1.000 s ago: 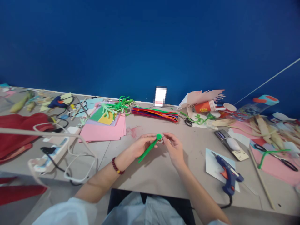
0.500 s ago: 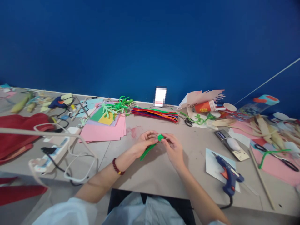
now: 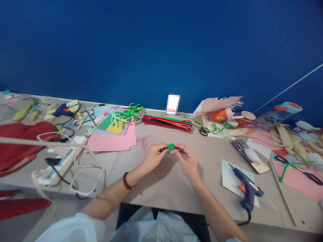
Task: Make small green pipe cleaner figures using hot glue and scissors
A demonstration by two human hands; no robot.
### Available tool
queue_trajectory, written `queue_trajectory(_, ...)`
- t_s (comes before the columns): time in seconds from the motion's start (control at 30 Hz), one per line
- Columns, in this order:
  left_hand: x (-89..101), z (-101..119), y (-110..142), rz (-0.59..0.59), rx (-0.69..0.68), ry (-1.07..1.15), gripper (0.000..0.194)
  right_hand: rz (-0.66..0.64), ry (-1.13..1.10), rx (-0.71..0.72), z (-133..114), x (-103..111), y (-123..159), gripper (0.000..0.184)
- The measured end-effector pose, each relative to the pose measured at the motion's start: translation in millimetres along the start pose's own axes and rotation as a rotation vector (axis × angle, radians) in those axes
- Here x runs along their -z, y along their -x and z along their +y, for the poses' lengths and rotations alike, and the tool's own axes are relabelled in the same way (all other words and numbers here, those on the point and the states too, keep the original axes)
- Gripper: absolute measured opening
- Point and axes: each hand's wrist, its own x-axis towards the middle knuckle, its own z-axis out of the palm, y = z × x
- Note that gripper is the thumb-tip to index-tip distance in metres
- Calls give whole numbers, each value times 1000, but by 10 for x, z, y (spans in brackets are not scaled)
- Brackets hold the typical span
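Observation:
Between my two hands, over the middle of the table, is a green pipe cleaner point(image 3: 171, 146) wound into a small tight coil. My left hand point(image 3: 154, 156) pinches its left side with thumb and fingers. From the right, my right hand point(image 3: 186, 159) grips the other side, thumb near the coil's lower edge. The fingertips partly cover the coil, and any loose tail is hidden. Beyond the hands lies a bundle of coloured pipe cleaners point(image 3: 166, 123).
To the right, a blue glue gun point(image 3: 248, 191) rests on light paper, near a phone point(image 3: 248, 155) and a wooden stick point(image 3: 283, 193). Scissors point(image 3: 203, 131) lie behind. On the left are pink paper sheets point(image 3: 108, 143), green pipe-cleaner shapes point(image 3: 131, 112) and a power strip point(image 3: 62, 163) with cables.
The green tail that stuck out below my left hand is no longer visible. My left hand has turned slightly around the coil; my right hand stays nearly in place.

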Motion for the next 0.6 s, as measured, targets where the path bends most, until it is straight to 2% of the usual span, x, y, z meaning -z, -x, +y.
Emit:
queue_trajectory(0.27,13,-16,25,136,-260,-208,16,45,19,-46,44,-11,15,21)
queue_trajectory(0.37,-8,5,36,162,-278,-196,17,62,64,-30,43,-6,12,20)
queue_trajectory(0.43,-22,22,38,154,-188,-91,19,83,98,-9,34,1,12,19)
queue_trajectory(0.6,-41,9,7,49,194,317,32,82,227,119,-24,4,21,16)
